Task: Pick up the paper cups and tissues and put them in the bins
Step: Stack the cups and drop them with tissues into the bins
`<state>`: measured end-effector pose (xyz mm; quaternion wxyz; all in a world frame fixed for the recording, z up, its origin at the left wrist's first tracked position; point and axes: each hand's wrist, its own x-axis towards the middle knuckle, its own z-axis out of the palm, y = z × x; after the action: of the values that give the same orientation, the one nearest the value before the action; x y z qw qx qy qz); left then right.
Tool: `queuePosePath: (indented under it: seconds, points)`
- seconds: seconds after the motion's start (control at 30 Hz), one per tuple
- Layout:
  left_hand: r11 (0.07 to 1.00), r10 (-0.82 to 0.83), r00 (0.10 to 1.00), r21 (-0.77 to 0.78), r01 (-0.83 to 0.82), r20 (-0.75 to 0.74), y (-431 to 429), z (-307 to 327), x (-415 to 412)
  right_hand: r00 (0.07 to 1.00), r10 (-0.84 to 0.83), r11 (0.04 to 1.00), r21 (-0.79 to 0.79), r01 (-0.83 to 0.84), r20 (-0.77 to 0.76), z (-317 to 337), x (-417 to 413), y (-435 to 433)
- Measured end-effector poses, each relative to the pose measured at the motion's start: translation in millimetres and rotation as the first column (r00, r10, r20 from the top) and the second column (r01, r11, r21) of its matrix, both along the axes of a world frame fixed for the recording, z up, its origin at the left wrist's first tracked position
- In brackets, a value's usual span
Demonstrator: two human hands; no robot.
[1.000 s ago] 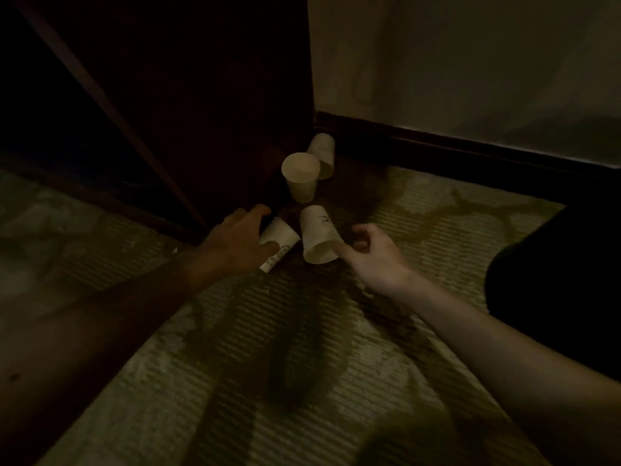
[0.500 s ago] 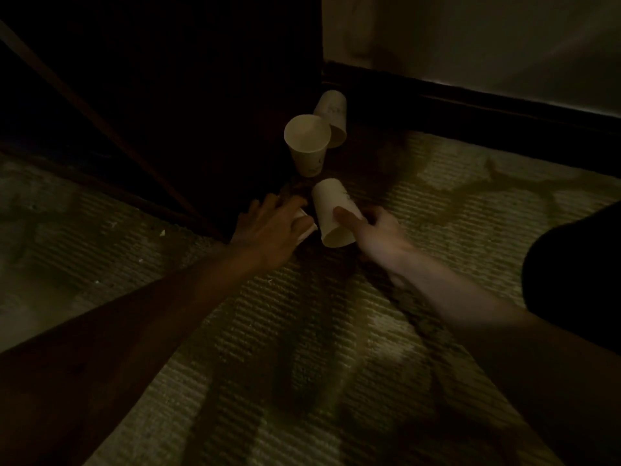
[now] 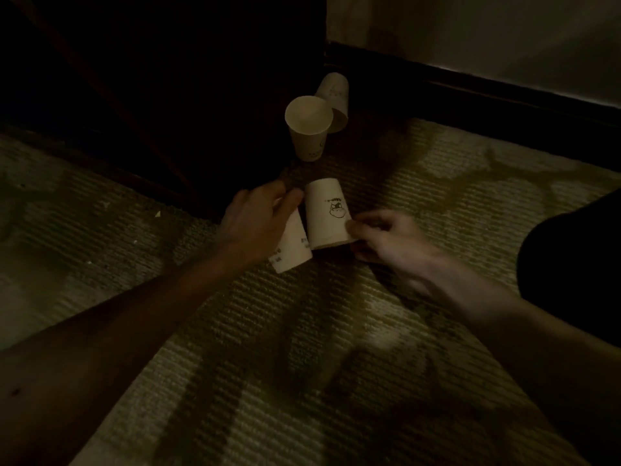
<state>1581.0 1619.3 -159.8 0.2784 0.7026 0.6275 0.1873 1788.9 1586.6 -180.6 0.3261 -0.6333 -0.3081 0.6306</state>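
The scene is dim. Several white paper cups lie on a patterned carpet near a corner. My left hand (image 3: 257, 220) grips one cup (image 3: 292, 245), mouth end toward me. My right hand (image 3: 386, 243) pinches the rim of a second cup (image 3: 327, 218) that bears a small drawn face. Beyond them an upright cup (image 3: 307, 129) stands open side up. A fourth cup (image 3: 334, 99) lies tipped behind it against the skirting. No tissues or bins are in view.
Dark wooden furniture (image 3: 168, 79) fills the upper left. A pale wall (image 3: 487, 31) with a dark skirting board (image 3: 470, 95) runs along the back right. A dark shape (image 3: 578, 270) sits at the right edge. Small crumbs dot the carpet (image 3: 302, 364).
Both hands have closed on the two near cups. The left-hand cup now shows more from under the fingers, and the right-hand cup has turned its drawn face upward.
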Motion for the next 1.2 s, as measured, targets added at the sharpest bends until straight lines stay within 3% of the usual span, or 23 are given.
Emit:
queuePosePath:
  seconds: [0.13, 0.2, 0.3, 0.43, 0.57, 0.8, 1.03, 1.2]
  points:
    - [0.987, 0.041, 0.998, -0.156, -0.047, -0.045, -7.5, -4.5, -1.0, 0.979, -0.070, 0.996, -0.067, 0.059, -0.190, 6.4, -3.8, -7.4]
    - [0.981, -0.011, 1.000, -0.195, 0.010, -0.005, -9.4, -2.8, -1.9, 0.953, -0.122, 0.991, -0.084, 0.102, -0.277, 8.6, -8.6, -9.6]
    - [0.967, -0.046, 0.997, -0.247, 0.059, 0.057, -11.2, 3.8, -0.3, 0.951, -0.130, 0.991, -0.043, 0.123, -0.281, 13.4, -14.6, -12.8]
    - [0.922, 0.122, 0.985, -0.381, -0.068, 0.120, -10.8, 8.0, 1.2, 0.960, -0.017, 0.999, 0.033, 0.028, -0.281, 24.3, -10.9, -18.9]
    - [0.902, 0.174, 0.963, -0.425, -0.072, 0.206, -12.4, 14.6, 4.6, 0.934, -0.012, 0.996, 0.075, 0.041, -0.358, 39.7, 0.4, -28.0]
    - [0.950, 0.005, 0.959, -0.299, 0.084, 0.283, -21.4, 66.5, 33.9, 0.976, -0.031, 0.964, 0.251, 0.086, -0.214, 88.2, 34.9, -51.0]
    - [0.952, -0.144, 0.911, -0.196, 0.234, 0.387, -34.2, 155.3, 100.6, 0.966, -0.201, 0.873, 0.417, 0.252, -0.165, 173.4, 83.4, -84.9]
    - [0.951, -0.303, 0.846, 0.087, 0.296, 0.438, -43.1, 231.4, 168.6, 0.910, -0.385, 0.757, 0.511, 0.407, -0.155, 253.1, 135.9, -106.6]
